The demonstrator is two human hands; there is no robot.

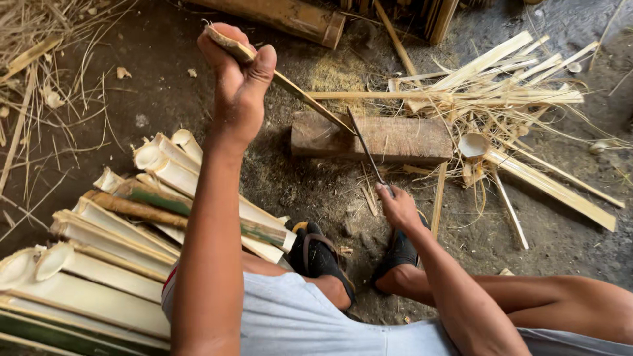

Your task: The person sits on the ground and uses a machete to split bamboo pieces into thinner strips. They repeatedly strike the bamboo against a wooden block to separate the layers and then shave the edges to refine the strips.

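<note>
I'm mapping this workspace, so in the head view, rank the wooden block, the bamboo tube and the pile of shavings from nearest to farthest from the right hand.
1. Wooden block, just above the right hand.
2. Pile of shavings, upper right.
3. Bamboo tube, top edge.

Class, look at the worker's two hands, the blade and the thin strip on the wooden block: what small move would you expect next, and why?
Probably a short downward chop. The left hand holds the knife raised, its blade angled toward the wooden block, while the right hand steadies a thin bamboo strip leaning against that block. Split slats already lie beside it.
</note>
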